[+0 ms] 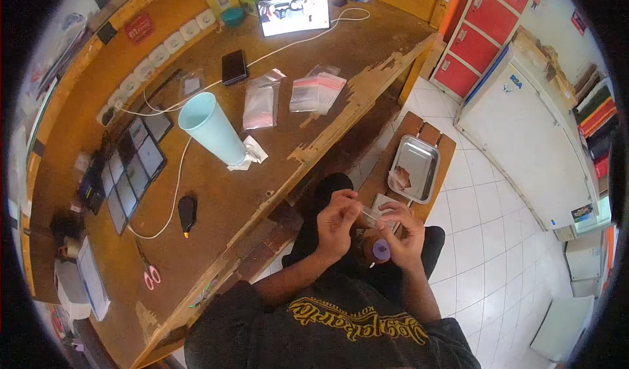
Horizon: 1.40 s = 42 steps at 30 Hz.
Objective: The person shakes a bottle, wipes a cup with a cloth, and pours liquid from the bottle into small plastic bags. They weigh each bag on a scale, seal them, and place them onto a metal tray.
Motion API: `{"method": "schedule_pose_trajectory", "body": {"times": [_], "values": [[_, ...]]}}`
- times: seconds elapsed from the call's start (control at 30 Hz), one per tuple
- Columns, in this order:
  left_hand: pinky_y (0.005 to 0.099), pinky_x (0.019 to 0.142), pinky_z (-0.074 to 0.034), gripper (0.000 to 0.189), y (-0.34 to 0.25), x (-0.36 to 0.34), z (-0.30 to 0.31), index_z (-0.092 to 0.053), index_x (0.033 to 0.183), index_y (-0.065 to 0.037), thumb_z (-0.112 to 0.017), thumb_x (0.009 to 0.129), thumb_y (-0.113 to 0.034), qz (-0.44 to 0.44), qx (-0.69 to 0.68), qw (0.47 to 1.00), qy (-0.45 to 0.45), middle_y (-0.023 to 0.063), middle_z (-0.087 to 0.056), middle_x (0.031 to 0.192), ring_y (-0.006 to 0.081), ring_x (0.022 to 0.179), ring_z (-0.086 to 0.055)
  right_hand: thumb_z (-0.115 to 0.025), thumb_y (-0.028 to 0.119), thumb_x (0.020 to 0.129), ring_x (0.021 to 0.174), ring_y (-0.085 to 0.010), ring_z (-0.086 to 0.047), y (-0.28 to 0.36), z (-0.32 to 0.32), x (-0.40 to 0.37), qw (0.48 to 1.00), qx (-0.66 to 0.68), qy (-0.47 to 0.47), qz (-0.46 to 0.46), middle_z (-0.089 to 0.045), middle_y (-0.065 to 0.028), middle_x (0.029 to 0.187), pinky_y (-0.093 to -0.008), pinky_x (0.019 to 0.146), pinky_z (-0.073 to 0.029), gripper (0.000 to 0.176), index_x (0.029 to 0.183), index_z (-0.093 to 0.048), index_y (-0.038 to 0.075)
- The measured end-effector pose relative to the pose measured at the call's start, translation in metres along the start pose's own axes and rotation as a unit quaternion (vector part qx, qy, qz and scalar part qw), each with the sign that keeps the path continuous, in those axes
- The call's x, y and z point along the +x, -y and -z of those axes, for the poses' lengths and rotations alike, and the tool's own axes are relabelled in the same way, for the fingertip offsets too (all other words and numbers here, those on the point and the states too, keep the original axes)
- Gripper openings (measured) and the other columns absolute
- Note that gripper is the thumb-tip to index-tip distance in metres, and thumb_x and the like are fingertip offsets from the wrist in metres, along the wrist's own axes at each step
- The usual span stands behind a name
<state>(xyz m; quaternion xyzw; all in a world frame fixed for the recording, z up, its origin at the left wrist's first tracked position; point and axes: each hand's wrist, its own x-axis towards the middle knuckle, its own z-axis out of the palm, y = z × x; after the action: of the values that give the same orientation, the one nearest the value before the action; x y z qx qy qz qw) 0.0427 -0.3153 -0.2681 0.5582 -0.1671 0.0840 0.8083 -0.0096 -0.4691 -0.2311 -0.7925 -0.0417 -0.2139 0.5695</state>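
Observation:
My left hand (337,225) and my right hand (402,234) are raised close together over my lap, fingertips pinched. Between them they hold a small clear plastic bag (372,215), one end in each hand; its contents are too small to make out. Just below the hands is a round purple item (381,250). Beyond my right hand, a metal tray (417,166) rests on a wooden bench (447,147), with a small plastic packet of something reddish brown (400,178) at its near left corner.
The wooden table (216,202) carries a light blue cup (211,130), stacks of plastic bags (261,107), a black phone (234,67), a lit tablet (294,14), pink-handled scissors (151,276), a black and yellow tool (187,214) and a white cable. A white cabinet (514,133) stands at right.

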Motion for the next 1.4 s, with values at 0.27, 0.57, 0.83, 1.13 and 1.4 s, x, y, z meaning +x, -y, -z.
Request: {"method": "schedule_pose_trajectory", "body": {"times": [0.27,0.57,0.83,1.13,1.4], "values": [[0.0352,0.101,-0.04,0.017,0.022,0.0,0.012,-0.068,0.103,0.001,-0.061,0.098,-0.014,0.169,0.017,0.984,0.053,0.0084,-0.064,0.11,0.0228,0.117,-0.054,-0.07,0.005,0.083,0.102,-0.0207,-0.066,-0.024,0.02,-0.002,0.996,-0.09,0.02,0.017,-0.073,-0.0056,0.086,-0.0384,0.09,-0.044,0.004,0.086,-0.071,0.007],[0.0361,0.096,-0.039,0.052,0.038,0.01,0.037,-0.044,0.139,-0.01,-0.042,0.103,-0.047,0.267,0.104,0.95,0.122,0.007,-0.058,0.131,0.0192,0.116,-0.056,-0.055,0.006,0.096,0.081,-0.0243,-0.069,-0.224,0.082,0.068,0.98,-0.106,-0.049,-0.163,-0.07,-0.0131,0.093,-0.0354,0.075,-0.054,0.011,0.104,-0.06,0.001],[0.0349,0.093,-0.043,0.044,0.042,-0.001,0.048,-0.047,0.133,-0.009,-0.049,0.103,-0.042,0.306,0.042,0.945,0.106,0.0084,-0.059,0.125,0.0191,0.115,-0.057,-0.052,0.014,0.096,0.1,-0.0393,-0.066,-0.344,0.049,0.045,0.957,-0.278,0.041,-0.067,-0.069,-0.0197,0.105,-0.0444,0.089,-0.052,0.023,0.112,-0.064,0.004],[0.0314,0.086,-0.045,0.034,0.05,0.001,0.056,-0.056,0.122,-0.008,-0.052,0.103,-0.036,0.329,0.048,0.936,0.117,0.0059,-0.064,0.115,0.0163,0.105,-0.061,-0.071,0.015,0.084,0.099,-0.035,-0.059,-0.089,-0.043,0.202,0.948,-0.191,-0.068,0.246,-0.068,-0.0126,0.092,-0.0424,0.086,-0.047,0.01,0.086,-0.071,0.005],[0.0309,0.085,-0.045,0.024,0.028,0.001,0.057,-0.058,0.12,-0.007,-0.052,0.103,-0.023,0.258,0.012,0.955,0.143,0.0047,-0.064,0.111,0.0152,0.103,-0.06,-0.068,0.026,0.086,0.118,-0.0295,-0.048,-0.075,-0.167,0.272,0.899,-0.405,-0.042,0.16,-0.063,-0.0051,0.112,-0.0481,0.099,-0.035,0.018,0.097,-0.076,0.015]]}}
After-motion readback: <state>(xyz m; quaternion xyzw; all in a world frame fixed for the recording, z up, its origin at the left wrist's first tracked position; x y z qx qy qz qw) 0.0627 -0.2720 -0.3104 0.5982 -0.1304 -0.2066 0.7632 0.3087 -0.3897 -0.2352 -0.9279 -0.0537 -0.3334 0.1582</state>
